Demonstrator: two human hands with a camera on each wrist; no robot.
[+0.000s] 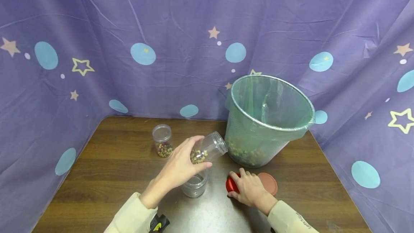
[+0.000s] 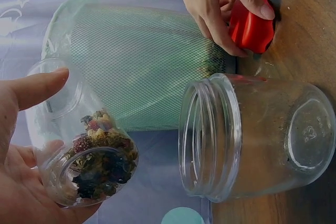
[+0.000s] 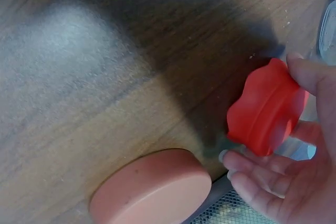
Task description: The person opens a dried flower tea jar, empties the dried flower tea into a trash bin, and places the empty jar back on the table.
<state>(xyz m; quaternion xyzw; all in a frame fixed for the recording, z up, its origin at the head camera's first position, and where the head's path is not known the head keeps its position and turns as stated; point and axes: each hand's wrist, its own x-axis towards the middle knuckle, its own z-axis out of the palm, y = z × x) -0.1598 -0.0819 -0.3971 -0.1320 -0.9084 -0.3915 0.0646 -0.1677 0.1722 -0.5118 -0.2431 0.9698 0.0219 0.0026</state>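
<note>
My left hand (image 1: 179,166) grips a clear plastic jar (image 1: 211,148) without a lid, tilted with its mouth to the right. Dried flower buds (image 2: 100,156) lie inside toward its bottom. Below it an open clear jar (image 1: 195,187) stands on the table; the left wrist view shows nothing in it. To the right, my right hand (image 1: 249,190) holds a red scalloped lid (image 3: 265,106) low over the tabletop, thumb at one edge and fingers at the other. Beside that hand lies a round salmon-pink lid (image 1: 269,183), partly covered by the hand in the head view.
A mesh bin (image 1: 240,136) lined with a green bag stands at the back right, with flower bits at its bottom. A smaller clear jar (image 1: 161,136) with a cap holds more dried flowers at the back left. A purple patterned curtain (image 1: 181,28) backs the wooden table (image 1: 106,161).
</note>
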